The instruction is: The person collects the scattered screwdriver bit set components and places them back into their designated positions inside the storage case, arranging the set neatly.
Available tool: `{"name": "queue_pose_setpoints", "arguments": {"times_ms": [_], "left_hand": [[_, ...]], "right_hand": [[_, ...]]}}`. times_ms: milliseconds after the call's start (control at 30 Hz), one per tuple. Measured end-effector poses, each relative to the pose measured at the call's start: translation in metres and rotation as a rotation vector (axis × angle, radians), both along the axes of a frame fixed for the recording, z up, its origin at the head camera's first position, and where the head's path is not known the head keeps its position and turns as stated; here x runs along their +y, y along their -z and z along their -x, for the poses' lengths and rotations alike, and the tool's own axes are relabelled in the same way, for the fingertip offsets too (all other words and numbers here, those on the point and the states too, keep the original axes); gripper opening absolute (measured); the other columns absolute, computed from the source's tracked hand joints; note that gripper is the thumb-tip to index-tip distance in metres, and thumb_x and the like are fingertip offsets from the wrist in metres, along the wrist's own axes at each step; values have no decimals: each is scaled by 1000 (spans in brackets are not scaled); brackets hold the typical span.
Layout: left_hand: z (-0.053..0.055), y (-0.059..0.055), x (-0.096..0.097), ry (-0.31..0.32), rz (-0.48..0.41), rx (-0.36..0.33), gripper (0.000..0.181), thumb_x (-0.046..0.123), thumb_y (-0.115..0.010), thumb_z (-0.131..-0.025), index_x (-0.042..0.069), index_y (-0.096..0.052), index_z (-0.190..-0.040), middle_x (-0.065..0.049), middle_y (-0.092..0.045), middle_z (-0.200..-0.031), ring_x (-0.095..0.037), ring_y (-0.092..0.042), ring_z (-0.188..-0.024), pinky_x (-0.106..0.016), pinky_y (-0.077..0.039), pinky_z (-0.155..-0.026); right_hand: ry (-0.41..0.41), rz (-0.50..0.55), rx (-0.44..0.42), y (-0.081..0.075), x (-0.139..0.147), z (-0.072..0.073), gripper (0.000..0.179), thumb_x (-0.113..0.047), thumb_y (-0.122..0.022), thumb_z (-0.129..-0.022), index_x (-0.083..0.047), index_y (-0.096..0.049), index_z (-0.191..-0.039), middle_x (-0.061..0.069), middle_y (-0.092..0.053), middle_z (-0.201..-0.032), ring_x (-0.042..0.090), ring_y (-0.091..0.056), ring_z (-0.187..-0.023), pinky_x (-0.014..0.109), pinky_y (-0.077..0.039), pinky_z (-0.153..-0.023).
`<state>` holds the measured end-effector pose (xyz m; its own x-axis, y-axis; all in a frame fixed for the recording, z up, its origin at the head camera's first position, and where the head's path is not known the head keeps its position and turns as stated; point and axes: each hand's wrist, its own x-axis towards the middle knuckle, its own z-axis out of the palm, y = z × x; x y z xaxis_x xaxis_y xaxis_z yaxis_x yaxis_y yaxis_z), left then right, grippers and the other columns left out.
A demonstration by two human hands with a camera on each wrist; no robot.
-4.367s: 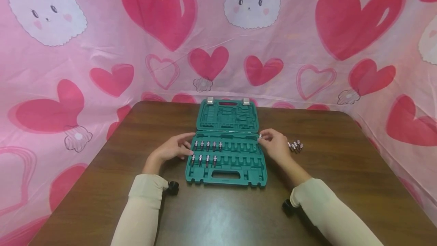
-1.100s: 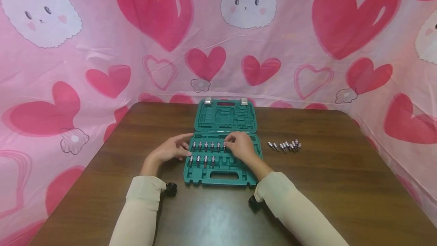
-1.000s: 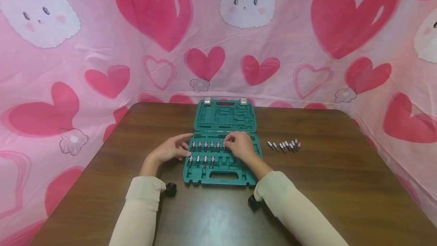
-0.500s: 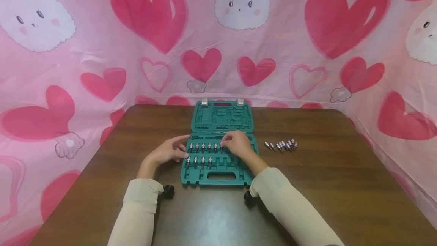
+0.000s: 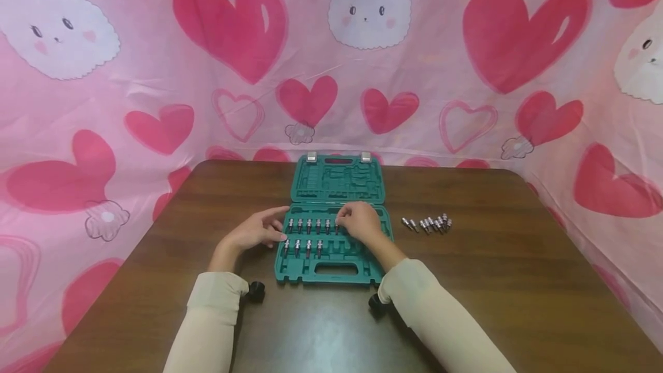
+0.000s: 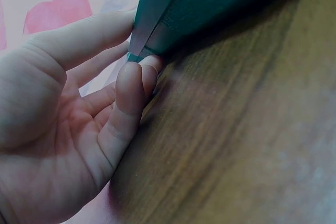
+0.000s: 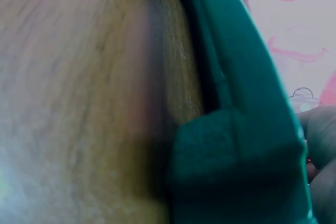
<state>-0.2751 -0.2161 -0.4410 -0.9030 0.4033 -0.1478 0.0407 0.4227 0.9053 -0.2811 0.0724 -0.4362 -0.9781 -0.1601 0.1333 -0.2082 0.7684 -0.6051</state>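
A green tool case (image 5: 336, 278) lies open on the table, its lower half holding two rows of hex bit sockets. Several stand in the upper row (image 5: 309, 225) and several in the front row (image 5: 308, 248), at the left of each. My right hand (image 5: 362, 226) pinches a bit socket (image 5: 336, 227) at the right end of the filled upper row; its fingers cover part of it. With thumb and index finger spread, my left hand (image 5: 251, 232) touches the case's left edge. The left wrist view shows those fingertips against the green side wall (image 6: 173, 24).
More loose bit sockets (image 5: 435, 224) lie in a cluster on the wooden table (image 5: 492, 281), right of the case. The raised lid (image 5: 339, 180) with two metal latches stands behind. Pink heart-print cloth (image 5: 248, 114) hangs around the table. Each wrist carries a black camera.
Over the last seconds my right hand has moved left from beside the case, bringing a bit socket to the upper row. Lately it barely moves. The left hand stays at the edge.
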Motion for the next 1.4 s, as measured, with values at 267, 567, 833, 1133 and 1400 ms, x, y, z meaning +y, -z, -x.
{"name": "queue_pose_setpoints", "arguments": {"times_ms": [267, 567, 833, 1133, 1400], "left_hand": [[-1, -2, 1, 14, -19, 2, 73, 10, -74, -86, 14, -38, -150, -16, -61, -99, -28, -62, -80, -38, -55, -69], [-1, -4, -1, 8, -12, 4, 73, 10, -74, -86, 12, -37, -150, -16, -61, -100, -27, -61, -79, -38, -55, -67], [-3, -5, -2, 25, -11, 2, 74, 11, -73, -87, 10, -36, -150, -16, -62, -99, -27, -60, -82, -36, -54, -68], [-6, -8, 0, 20, 1, 4, 73, 10, -72, -87, 9, -36, -150, -16, -62, -97, -28, -61, -80, -37, -54, -68], [-2, -1, 2, -3, -9, -11, 74, 11, -75, -85, 14, -38, -150, -15, -62, -98, -27, -63, -79, -38, -55, -67]], "right_hand": [[7, 25, 26, 1, 2, -1, 11, -22, -74, -87, -18, -71, -77, -6, -58, -68, 14, -51, -65, 34, -43, -62], [18, 123, -9, -3, 9, -7, 10, -15, -75, -85, -13, -71, -93, -2, -57, -68, 15, -51, -63, 33, -42, -58], [51, 182, 33, -1, 30, -14, 10, -13, -75, -84, -12, -71, -93, -3, -58, -68, 15, -53, -59, 35, -44, -59], [40, 119, 64, 1, 51, -23, 10, -17, -75, -85, -14, -71, -94, -4, -55, -66, 18, -50, -68, 37, -41, -63], [58, 85, 83, -1, 70, -29, 12, -18, -74, -86, -12, -71, -96, -1, -53, -67, 18, -48, -65, 36, -39, -59]]}}
